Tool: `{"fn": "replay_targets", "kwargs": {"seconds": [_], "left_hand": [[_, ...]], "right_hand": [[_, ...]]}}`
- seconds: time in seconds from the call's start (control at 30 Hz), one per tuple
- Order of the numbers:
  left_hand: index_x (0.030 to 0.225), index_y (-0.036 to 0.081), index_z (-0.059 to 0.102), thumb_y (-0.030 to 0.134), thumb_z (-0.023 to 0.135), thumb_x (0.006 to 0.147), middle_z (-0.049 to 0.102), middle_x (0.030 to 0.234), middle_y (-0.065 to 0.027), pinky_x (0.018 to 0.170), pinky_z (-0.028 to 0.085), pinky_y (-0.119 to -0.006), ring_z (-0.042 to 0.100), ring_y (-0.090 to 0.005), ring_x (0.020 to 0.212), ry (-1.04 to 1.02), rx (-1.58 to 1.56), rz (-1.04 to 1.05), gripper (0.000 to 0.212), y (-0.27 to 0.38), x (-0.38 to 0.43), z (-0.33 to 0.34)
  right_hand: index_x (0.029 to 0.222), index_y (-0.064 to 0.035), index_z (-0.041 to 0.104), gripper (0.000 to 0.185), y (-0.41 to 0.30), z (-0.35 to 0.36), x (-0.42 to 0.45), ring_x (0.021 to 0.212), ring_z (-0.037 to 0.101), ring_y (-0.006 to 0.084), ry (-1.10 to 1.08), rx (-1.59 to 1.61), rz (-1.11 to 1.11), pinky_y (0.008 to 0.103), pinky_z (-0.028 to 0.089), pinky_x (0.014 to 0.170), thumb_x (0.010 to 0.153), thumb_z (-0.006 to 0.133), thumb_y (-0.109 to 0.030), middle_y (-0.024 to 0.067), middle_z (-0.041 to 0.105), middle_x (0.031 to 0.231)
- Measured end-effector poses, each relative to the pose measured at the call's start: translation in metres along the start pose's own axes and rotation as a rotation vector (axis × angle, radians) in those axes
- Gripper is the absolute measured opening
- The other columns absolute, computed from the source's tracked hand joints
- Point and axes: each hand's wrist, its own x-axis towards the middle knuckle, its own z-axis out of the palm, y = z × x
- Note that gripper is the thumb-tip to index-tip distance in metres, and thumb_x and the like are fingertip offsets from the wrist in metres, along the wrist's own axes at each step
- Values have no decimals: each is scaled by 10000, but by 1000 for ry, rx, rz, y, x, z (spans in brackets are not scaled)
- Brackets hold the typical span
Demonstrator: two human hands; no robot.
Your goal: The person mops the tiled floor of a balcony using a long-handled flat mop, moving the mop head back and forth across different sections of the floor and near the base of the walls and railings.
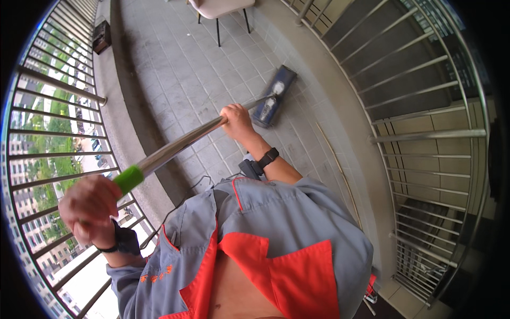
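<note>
A flat mop with a shiny metal pole (pixel 187 137) runs slantwise across my front. My left hand (pixel 91 205), slightly blurred, is wrapped around the top end of the pole at its green grip (pixel 129 179). Farther down, my right hand (pixel 238 121) is closed around the bare metal. The pole leads on to a blue mop head (pixel 283 77) with a whitish metal plate and joint on top. That mop head lies on the grey tiled floor (pixel 179 75), near the low wall on the right.
Metal railings (pixel 59 123) over a concrete ledge (pixel 123 119) bound the left side, with buildings and trees beyond. More railings (pixel 414 135) top the low tiled wall at right. A thin stick (pixel 338 167) lies along that wall. A pale chair (pixel 223 8) stands ahead.
</note>
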Motion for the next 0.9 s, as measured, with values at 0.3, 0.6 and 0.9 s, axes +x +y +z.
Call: {"fn": "replay_targets", "kwargs": {"seconds": [0.3, 0.6, 0.9], "left_hand": [[689, -44, 596, 193, 491, 863, 497, 511, -45, 552, 422, -292, 471, -134, 466, -191, -218, -618, 312, -165, 90, 25], [553, 27, 513, 246, 468, 861, 443, 452, -38, 555, 445, -345, 472, -190, 451, -92, -173, -421, 381, -222, 209, 2], [565, 57, 487, 331, 492, 895, 437, 445, -16, 480, 425, -331, 465, -175, 414, 228, 217, -311, 428, -229, 237, -1]], "right_hand": [[702, -42, 562, 118, 132, -13, -66, 739, 552, 385, 73, -103, 499, 462, 437, 636, 729, 602, -149, 159, 593, 743], [696, -97, 557, 59, 173, 9, 52, 714, 574, 348, 149, -12, 504, 471, 434, 603, 705, 604, -131, 95, 598, 710], [796, -91, 527, 89, 205, 54, 220, 844, 534, 354, -35, 150, 190, 452, 421, 715, 719, 541, -47, 111, 574, 802]]}}
